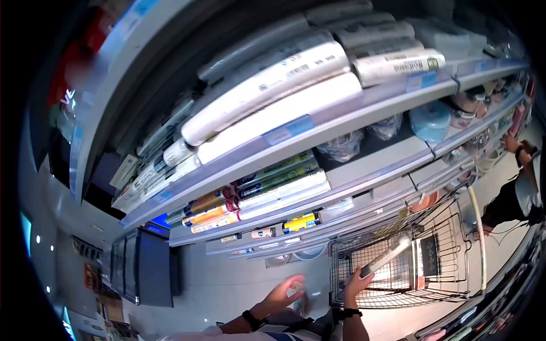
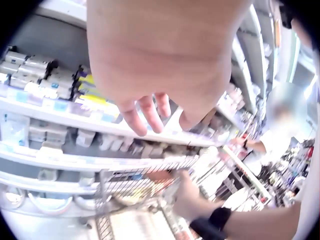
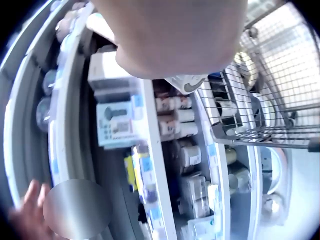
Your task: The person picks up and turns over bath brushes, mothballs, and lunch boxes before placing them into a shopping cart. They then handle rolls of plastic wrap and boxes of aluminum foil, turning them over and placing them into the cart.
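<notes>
My right hand (image 1: 357,283) grips one end of a long, narrow white package (image 1: 388,256), held slanting over the wire shopping cart (image 1: 341,256). In the right wrist view the white package (image 3: 187,82) sticks out from under my hand, which hides its middle. My left hand (image 1: 283,292) is raised to the left of the cart, fingers spread and holding nothing. The left wrist view shows that hand's fingers (image 2: 150,112) hanging loosely in front of the shelves. Inside the cart stands a dark box with a white side (image 1: 430,256).
Long shelves (image 1: 369,122) run along the far side, stacked with white rolls (image 1: 273,91), colourful tubes (image 1: 278,176) and a blue tub (image 1: 430,120). Another person's hand (image 1: 510,143) reaches toward the shelf at the far right. A dark cabinet (image 1: 153,273) stands at the left.
</notes>
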A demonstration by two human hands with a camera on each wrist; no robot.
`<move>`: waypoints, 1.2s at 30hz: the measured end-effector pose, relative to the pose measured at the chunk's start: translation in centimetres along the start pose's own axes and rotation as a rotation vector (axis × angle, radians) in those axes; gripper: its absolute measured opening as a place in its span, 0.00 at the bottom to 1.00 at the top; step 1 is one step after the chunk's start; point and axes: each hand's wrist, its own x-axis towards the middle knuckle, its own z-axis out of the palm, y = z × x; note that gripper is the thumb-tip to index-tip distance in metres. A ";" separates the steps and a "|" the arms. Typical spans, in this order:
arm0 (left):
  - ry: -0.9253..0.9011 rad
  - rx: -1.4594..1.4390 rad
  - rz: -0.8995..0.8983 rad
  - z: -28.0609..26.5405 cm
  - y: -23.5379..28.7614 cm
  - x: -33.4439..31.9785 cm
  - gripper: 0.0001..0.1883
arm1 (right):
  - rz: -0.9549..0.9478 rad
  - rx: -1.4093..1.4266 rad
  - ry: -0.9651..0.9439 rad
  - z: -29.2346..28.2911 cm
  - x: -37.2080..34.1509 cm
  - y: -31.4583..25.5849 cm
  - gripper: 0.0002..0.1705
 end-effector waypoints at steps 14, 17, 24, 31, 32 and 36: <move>0.376 0.727 0.885 -19.8 16.6 -5.3 0.27 | -1.556 -0.458 -0.427 0.5 -6.3 -30.5 0.28; 0.405 0.934 0.794 -21.7 18.1 -6.7 0.28 | -1.736 -0.570 -0.430 1.6 -9.2 -37.9 0.28; 0.466 1.007 0.814 -29.7 20.2 -6.5 0.35 | -1.782 -0.431 -0.034 4.2 -15.5 -44.5 0.31; 0.915 0.995 0.638 -43.4 22.1 -6.4 0.32 | -1.554 -0.354 -0.075 2.6 -16.3 -40.3 0.25; 0.895 0.980 0.504 -45.0 21.9 -5.9 0.31 | -1.516 -0.392 -0.094 2.4 -16.5 -39.5 0.23; 0.855 1.089 0.724 -50.1 19.0 -2.3 0.29 | -1.435 -0.478 -0.117 1.5 -17.8 -37.3 0.23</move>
